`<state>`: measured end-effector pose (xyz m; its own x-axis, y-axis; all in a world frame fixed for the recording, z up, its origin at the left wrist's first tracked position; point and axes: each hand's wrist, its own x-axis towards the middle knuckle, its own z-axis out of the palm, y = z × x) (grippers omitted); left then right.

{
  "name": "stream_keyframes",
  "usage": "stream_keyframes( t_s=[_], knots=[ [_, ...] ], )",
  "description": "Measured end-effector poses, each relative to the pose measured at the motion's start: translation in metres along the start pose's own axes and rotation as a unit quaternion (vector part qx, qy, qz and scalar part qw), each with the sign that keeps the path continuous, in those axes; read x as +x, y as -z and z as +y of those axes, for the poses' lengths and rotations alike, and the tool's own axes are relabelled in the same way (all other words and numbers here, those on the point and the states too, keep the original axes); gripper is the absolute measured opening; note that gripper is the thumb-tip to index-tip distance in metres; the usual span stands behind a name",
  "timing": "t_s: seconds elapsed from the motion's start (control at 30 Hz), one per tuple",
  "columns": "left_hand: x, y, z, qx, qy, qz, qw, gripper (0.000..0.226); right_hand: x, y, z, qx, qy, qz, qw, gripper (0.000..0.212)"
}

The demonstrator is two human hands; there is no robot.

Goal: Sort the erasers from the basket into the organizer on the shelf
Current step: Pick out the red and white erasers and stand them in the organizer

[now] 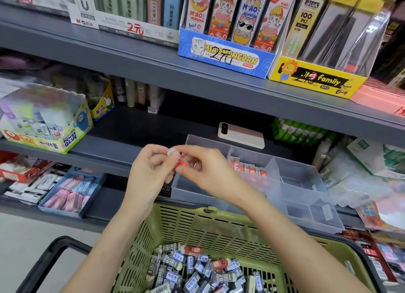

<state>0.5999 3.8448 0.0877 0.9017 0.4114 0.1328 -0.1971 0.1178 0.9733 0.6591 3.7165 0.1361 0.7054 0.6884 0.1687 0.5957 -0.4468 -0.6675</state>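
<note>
Both hands meet above the left end of the clear plastic organizer (306, 196) on the shelf. My left hand (149, 172) and my right hand (203, 170) pinch a small eraser in a red sleeve (180, 161) between their fingertips; its white end shows at the top. A back compartment of the organizer holds a row of red-sleeved erasers (249, 170). Below, the green basket (214, 229) holds several erasers, mostly in grey and blue sleeves (197, 270), with a few red ones (192, 250).
A phone (241, 135) lies on the shelf behind the organizer. A glue box (43, 121) stands at the left. A tray of pink erasers (70, 192) sits on the lower shelf. Packets crowd the right side. The shelf above carries pencil-lead display boxes (225, 58).
</note>
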Motion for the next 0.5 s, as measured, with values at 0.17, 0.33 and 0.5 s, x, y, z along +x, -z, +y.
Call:
stream_keyframes(
  t_s=[0.17, 0.33, 0.5],
  knots=[
    [0.003, 0.004, -0.014, 0.221, -0.030, 0.025, 0.974, 0.018, 0.011, 0.028, 0.022, 0.119, -0.150, 0.144, 0.971, 0.014],
    [0.001, 0.002, -0.020, 0.374, -0.063, -0.019, 0.925, 0.036, 0.021, 0.028, 0.047, 0.136, -0.253, 0.164, 0.944, 0.011],
    [-0.001, 0.000, -0.020, 0.356, -0.066, -0.036, 0.931, 0.041, 0.037, 0.018, 0.051, 0.060, -0.286, 0.076, 0.953, 0.018]
  ],
)
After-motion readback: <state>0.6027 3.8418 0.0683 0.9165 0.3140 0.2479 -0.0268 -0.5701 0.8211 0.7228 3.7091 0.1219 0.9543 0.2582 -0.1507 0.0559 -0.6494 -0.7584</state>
